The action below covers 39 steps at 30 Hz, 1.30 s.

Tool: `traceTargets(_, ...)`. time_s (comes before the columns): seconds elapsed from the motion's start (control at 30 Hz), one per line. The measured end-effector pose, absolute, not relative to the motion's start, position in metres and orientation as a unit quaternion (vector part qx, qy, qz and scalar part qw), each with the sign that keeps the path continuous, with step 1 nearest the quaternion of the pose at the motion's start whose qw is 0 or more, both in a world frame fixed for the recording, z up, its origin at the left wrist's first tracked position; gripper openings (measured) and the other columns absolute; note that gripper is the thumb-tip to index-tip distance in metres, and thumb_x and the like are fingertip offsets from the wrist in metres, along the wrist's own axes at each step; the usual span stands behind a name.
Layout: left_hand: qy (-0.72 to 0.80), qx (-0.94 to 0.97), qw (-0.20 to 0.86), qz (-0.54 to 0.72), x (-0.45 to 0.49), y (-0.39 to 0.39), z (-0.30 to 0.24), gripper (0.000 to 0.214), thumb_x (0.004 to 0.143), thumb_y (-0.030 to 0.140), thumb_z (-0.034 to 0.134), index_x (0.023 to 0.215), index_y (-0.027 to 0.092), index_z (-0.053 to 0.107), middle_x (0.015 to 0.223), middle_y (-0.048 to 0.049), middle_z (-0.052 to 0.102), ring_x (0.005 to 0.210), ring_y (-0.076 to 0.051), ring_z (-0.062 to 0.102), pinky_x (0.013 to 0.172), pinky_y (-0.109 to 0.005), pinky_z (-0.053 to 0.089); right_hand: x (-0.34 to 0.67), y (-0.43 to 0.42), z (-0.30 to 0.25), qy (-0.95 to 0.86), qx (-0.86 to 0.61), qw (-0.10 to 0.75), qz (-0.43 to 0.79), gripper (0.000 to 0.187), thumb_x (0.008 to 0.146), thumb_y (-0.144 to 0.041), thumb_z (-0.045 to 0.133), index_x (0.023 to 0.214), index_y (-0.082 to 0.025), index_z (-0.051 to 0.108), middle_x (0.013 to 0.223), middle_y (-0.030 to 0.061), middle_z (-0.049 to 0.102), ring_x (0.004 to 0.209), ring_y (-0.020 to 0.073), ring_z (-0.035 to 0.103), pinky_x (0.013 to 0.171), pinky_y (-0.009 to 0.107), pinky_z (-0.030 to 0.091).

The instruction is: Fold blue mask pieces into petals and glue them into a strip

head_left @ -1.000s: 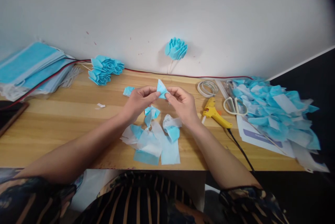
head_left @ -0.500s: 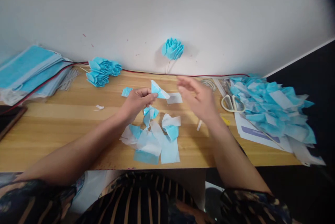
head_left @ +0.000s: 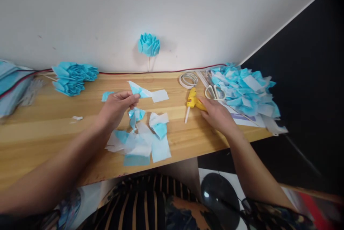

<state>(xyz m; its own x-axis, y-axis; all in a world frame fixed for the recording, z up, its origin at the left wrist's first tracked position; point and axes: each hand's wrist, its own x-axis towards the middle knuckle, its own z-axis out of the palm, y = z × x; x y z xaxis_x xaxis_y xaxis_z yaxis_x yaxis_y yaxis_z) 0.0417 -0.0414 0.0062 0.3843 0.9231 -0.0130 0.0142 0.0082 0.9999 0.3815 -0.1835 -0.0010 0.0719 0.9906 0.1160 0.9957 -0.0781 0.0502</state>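
Between thumb and fingers, my left hand pinches a folded triangle of blue and white fabric, held just above the table. My right hand is closed round the handle of a yellow glue gun, which has a white glue stick poking out of its back. Under and in front of my left hand lie loose blue and white fabric pieces, some flat, some crumpled. A white rectangle of fabric rests beside the triangle.
White-handled scissors and a coil of white band lie at the right, by a heap of blue fabric pieces. Finished blue flowers sit at left; one flower stands against the wall. Blue masks are stacked far left.
My right hand has moved from above the table, fingers loose, to the right and down, and has taken hold of the glue gun. The view has turned right. My left hand still holds the triangle.
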Motion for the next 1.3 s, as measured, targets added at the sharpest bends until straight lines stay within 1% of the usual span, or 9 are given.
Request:
traceTargets(0.2,0.39,0.592,0.59,0.387,0.041,-0.041,0.007,0.034,0.072,0.043,0.078,0.056,0.017,0.062,0.059,0.0002,0.056,0.059,-0.011,0.047,0.06,-0.025,0.038,0.378,-0.167,-0.014,-0.671,-0.733,0.033,-0.109,0.061,0.086,-0.013,0.05,0.147,-0.014,0.048,0.14,0.0195,0.063,0.12,0.0352,0.063,0.094,0.049,0.056)
traceTargets(0.33,0.386,0.59,0.596,0.384,0.041,-0.039,0.006,0.037,0.072,0.046,0.079,0.057,0.017,0.063,0.06,0.0004,0.056,0.059,-0.01,0.047,0.06,-0.025,0.038,0.384,-0.165,-0.003,-0.653,-0.752,0.054,-0.075,0.061,0.084,-0.015,0.051,0.145,-0.016,0.051,0.124,0.0184,0.071,0.108,0.0364,0.067,0.084,0.049,0.057)
traceTargets(0.4,0.381,0.588,0.602,0.384,0.041,-0.039,0.006,0.038,0.071,0.047,0.08,0.057,0.017,0.063,0.06,0.0004,0.056,0.059,-0.011,0.047,0.06,-0.025,0.039,0.385,-0.168,0.007,-0.605,-0.779,0.165,-0.017,0.049,0.083,-0.021,0.056,0.132,-0.019,0.059,0.118,0.0162,0.072,0.1,0.0343,0.069,0.078,0.046,0.057)
traceTargets(0.53,0.37,0.592,0.605,0.384,0.04,-0.037,0.006,0.036,0.07,0.045,0.081,0.058,0.017,0.063,0.06,0.0013,0.056,0.06,-0.01,0.048,0.061,-0.025,0.039,0.374,-0.17,0.026,-0.487,-0.714,0.47,0.18,0.03,0.082,-0.042,0.069,0.104,-0.023,0.064,0.106,0.0091,0.072,0.08,0.0241,0.069,0.059,0.035,0.054)
traceTargets(0.6,0.366,0.597,0.601,0.384,0.04,-0.037,0.008,0.036,0.071,0.045,0.08,0.057,0.017,0.063,0.06,0.0014,0.056,0.06,-0.01,0.048,0.062,-0.024,0.039,0.36,-0.166,0.033,-0.47,-0.645,0.537,0.273,0.028,0.083,-0.047,0.069,0.096,-0.023,0.065,0.099,0.0075,0.07,0.078,0.0218,0.068,0.051,0.03,0.048)
traceTargets(0.7,0.368,0.596,0.602,0.382,0.039,-0.037,0.011,0.036,0.07,0.045,0.081,0.058,0.016,0.063,0.06,0.0014,0.056,0.061,-0.011,0.047,0.062,-0.024,0.038,0.336,-0.154,0.039,-0.501,-0.565,0.543,0.368,0.036,0.086,-0.055,0.063,0.099,-0.022,0.068,0.081,0.0081,0.069,0.086,0.0272,0.069,0.045,0.029,0.042)
traceTargets(0.77,0.373,0.593,0.605,0.377,0.039,-0.038,0.012,0.034,0.068,0.044,0.082,0.06,0.016,0.065,0.06,0.0017,0.055,0.061,-0.011,0.046,0.061,-0.024,0.037,0.323,-0.143,0.043,-0.525,-0.517,0.528,0.421,0.049,0.085,-0.063,0.059,0.107,-0.02,0.07,0.073,0.0079,0.067,0.083,0.0295,0.069,0.047,0.032,0.045)
traceTargets(0.93,0.358,0.618,0.591,0.374,0.038,-0.04,0.013,0.029,0.07,0.043,0.082,0.065,0.017,0.07,0.065,0.001,0.057,0.064,-0.011,0.045,0.062,-0.025,0.035,0.303,-0.124,0.044,-0.553,-0.439,0.49,0.511,0.064,0.082,-0.071,0.061,0.123,-0.022,0.069,0.07,0.0056,0.069,0.069,0.0239,0.065,0.059,0.037,0.051)
traceTargets(1.3,0.305,0.668,0.57,0.37,0.037,-0.04,0.009,0.018,0.079,0.037,0.078,0.075,0.019,0.077,0.072,-0.0016,0.064,0.069,-0.013,0.053,0.064,-0.026,0.041,0.295,-0.126,0.026,-0.547,-0.442,0.454,0.546,0.071,0.085,-0.066,0.065,0.139,-0.02,0.061,0.062,0.0003,0.066,0.056,0.0152,0.055,0.054,0.029,0.042)
